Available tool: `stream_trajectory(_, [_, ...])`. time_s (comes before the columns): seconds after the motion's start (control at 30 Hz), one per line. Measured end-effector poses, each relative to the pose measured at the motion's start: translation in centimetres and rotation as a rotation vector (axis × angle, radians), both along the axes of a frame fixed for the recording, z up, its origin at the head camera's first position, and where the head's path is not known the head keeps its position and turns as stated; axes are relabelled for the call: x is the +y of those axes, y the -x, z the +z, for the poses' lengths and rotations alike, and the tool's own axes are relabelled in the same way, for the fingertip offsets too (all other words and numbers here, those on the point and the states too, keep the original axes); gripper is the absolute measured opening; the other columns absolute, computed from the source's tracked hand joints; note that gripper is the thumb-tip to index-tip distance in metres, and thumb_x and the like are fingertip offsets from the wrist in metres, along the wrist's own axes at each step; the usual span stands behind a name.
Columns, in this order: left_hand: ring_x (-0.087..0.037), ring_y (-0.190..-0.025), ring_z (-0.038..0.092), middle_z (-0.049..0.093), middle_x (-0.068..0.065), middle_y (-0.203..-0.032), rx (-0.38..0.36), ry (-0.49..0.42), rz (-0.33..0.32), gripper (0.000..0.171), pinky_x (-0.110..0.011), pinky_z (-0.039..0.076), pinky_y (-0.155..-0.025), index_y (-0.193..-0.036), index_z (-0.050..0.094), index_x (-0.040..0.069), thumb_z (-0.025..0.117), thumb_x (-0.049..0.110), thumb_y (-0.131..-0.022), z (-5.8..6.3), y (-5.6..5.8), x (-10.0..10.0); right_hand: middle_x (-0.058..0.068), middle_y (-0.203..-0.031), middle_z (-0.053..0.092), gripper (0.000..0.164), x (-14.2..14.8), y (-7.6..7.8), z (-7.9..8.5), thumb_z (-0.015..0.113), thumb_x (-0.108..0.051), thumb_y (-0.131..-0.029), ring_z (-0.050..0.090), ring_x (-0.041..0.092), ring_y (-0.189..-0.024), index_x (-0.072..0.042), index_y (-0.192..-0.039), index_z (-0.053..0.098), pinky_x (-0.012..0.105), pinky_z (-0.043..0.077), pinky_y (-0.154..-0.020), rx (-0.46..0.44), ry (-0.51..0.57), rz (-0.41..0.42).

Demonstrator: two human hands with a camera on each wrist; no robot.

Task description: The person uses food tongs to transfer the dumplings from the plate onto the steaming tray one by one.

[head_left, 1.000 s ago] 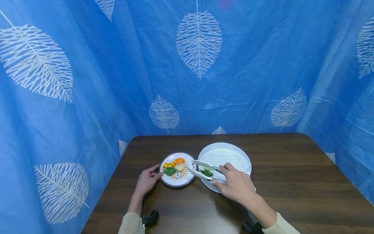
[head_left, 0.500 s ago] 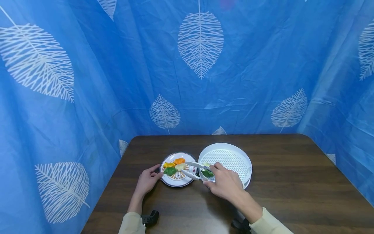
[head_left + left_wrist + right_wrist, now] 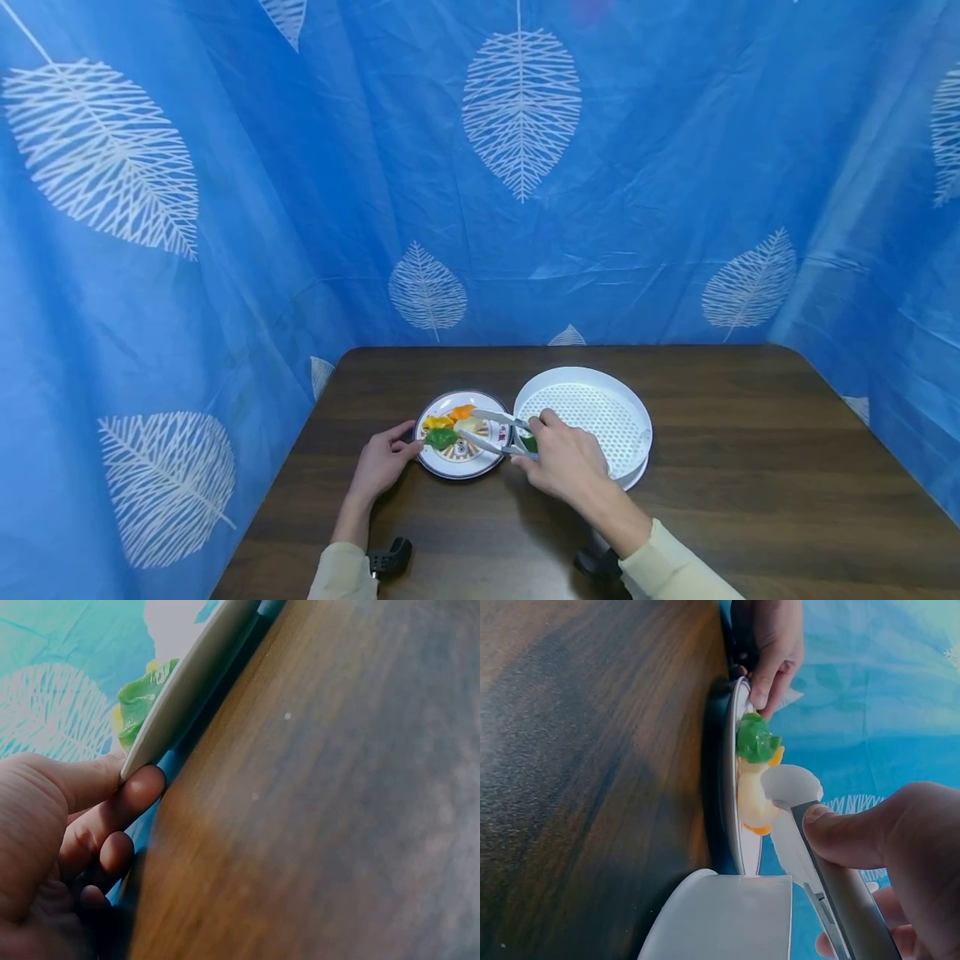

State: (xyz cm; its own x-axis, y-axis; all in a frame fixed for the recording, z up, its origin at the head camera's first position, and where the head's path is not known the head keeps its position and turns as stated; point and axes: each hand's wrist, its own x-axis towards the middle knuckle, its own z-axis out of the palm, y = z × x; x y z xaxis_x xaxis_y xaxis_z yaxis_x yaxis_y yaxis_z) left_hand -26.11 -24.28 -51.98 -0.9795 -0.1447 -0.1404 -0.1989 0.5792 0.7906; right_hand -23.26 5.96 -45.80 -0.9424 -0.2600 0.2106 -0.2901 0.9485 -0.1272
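Observation:
My left hand [image 3: 378, 468] pinches the left edge of a white patterned plate [image 3: 435, 462], thumb above and fingertip beneath the rim in the left wrist view. On the plate lie dumpling-shaped pieces: green [image 3: 441, 439], yellow [image 3: 437, 422], orange [image 3: 462, 412] and pale cream [image 3: 471, 425]. My right hand [image 3: 566, 458] grips white-tipped metal tongs [image 3: 840, 892] from the right. Their spread tips reach over the plate to either side of the cream piece, overlapping it in the right wrist view. Another green piece [image 3: 529, 443] shows partly behind the tongs, in the white perforated round tray [image 3: 600, 408].
The tray's raised wall stands right beside the plate, under my right hand. Both sit on a dark wooden table [image 3: 750, 467]. A blue curtain [image 3: 645, 208] with white leaf prints hangs behind and at both sides.
My right hand has moved left with the tongs, bringing their tips from the plate's right edge to around the cream piece. My left hand stays at the rim.

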Motion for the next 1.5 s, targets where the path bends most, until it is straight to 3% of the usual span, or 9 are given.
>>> stream_trajectory(0.5, [-0.019,-0.056,0.05,0.053,-0.002,-0.062,-0.01,-0.007,0.005,0.05,-0.028,0.04,-0.054,-0.134,0.054,0.025,0.065,0.038,-0.087,0.0,0.0,0.1,-0.001,-0.099,0.06,0.055,-0.2,0.4,0.0,0.071,-0.057,-0.073,0.048,0.015,-0.062,-0.019,-0.113,0.067,0.032,0.04,-0.05,-0.019,-0.012,0.024])
stream_trajectory(0.83, [-0.019,-0.056,0.05,0.052,-0.002,-0.063,-0.027,-0.012,0.006,0.05,-0.028,0.039,-0.054,-0.134,0.053,0.028,0.065,0.039,-0.087,-0.1,0.1,0.1,-0.007,-0.08,0.051,0.042,0.3,0.5,0.1,0.072,-0.053,-0.075,0.041,0.012,-0.059,-0.023,-0.104,0.071,0.028,0.033,-0.048,-0.018,-0.006,0.031])
stream_trajectory(1.13, [-0.019,-0.056,0.05,0.052,-0.002,-0.063,-0.035,-0.019,0.008,0.05,-0.028,0.039,-0.055,-0.134,0.053,0.027,0.065,0.038,-0.087,0.0,0.1,0.0,-0.008,-0.077,0.048,0.037,0.7,0.4,0.1,0.07,-0.053,-0.077,0.04,0.011,-0.057,-0.025,-0.101,0.07,0.028,0.032,-0.048,-0.013,0.0,0.047])
stream_trajectory(1.5, [-0.019,-0.055,0.049,0.051,-0.001,-0.062,-0.031,-0.013,0.017,0.05,-0.028,0.038,-0.053,-0.134,0.053,0.027,0.065,0.039,-0.087,-0.1,0.2,0.1,-0.008,-0.088,0.056,0.044,1.6,-0.1,1.2,0.071,-0.055,-0.075,0.044,0.009,-0.061,-0.029,-0.11,0.07,0.027,0.033,-0.048,0.005,-0.021,0.038])
